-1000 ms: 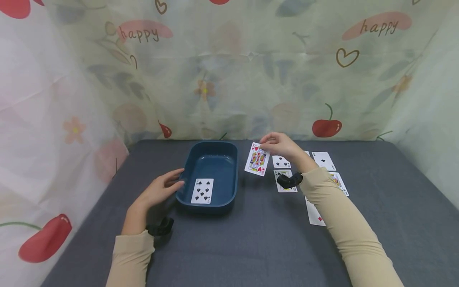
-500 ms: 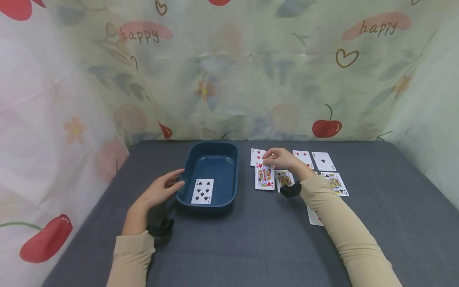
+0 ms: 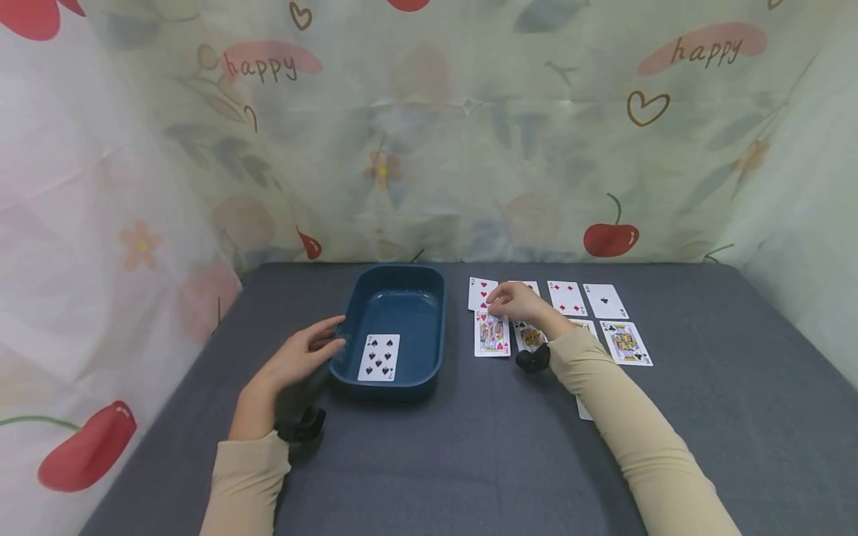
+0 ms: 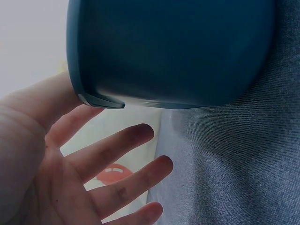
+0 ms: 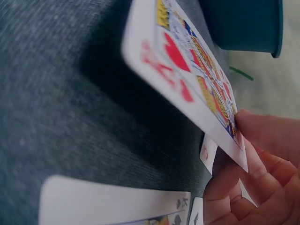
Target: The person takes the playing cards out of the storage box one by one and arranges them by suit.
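My right hand (image 3: 526, 304) pinches the king of hearts playing card (image 3: 492, 336) by its far edge, thumb on its face. In the right wrist view the card (image 5: 197, 70) tilts, its near end raised above the cloth. Just beyond it lies a low heart card (image 3: 480, 292), partly behind my fingers. To its right is a king of spades (image 3: 529, 339), partly covered by the hand. My left hand (image 3: 295, 359) rests at the left rim of a dark blue tray (image 3: 439, 327), fingers spread in the left wrist view. Inside the tray lies a seven of spades (image 3: 379, 357).
On the right, a diamond card (image 3: 567, 298) and a club card (image 3: 605, 301) lie in the back row. A king of clubs (image 3: 626, 344) sits in the front row. My right sleeve (image 3: 623, 417) hides most of another card. A patterned curtain (image 3: 429, 149) borders the grey cloth.
My right hand has brought the king of hearts from a raised, tilted position near the tray down below the heart card, then slightly left. The left hand and tray stay put.
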`<state>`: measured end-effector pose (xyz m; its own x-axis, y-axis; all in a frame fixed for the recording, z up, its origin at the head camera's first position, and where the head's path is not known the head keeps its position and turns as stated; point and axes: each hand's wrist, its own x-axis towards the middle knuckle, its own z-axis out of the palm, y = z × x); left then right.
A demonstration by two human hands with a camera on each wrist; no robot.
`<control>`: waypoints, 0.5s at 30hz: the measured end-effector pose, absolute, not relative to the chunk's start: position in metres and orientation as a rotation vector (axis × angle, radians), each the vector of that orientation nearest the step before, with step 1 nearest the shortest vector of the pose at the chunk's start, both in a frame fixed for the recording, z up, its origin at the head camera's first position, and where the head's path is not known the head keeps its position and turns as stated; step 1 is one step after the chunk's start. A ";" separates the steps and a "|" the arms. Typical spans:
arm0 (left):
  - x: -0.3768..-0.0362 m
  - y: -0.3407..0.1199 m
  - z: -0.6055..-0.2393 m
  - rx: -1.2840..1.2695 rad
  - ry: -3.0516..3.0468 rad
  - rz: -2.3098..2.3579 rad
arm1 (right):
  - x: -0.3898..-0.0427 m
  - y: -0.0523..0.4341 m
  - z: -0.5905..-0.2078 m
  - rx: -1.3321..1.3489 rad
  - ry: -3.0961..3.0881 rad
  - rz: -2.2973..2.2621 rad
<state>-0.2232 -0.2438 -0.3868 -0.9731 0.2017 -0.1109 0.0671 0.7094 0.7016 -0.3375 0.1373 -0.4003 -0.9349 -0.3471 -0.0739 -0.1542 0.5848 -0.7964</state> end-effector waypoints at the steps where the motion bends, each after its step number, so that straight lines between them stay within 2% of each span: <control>1: -0.223 -0.244 -0.387 0.217 2.736 1.112 | -0.338 0.137 -0.401 -0.413 2.598 -1.268; 15: -0.223 -0.243 -0.386 0.188 2.734 1.104 | -0.337 0.129 -0.406 -0.412 2.767 -1.075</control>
<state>-0.2230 -0.2428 -0.3857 -0.9745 0.1863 -0.1247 0.0475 0.7152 0.6973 -0.3367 0.1293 -0.4060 -0.9519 -0.3044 -0.0355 -0.2007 0.7064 -0.6787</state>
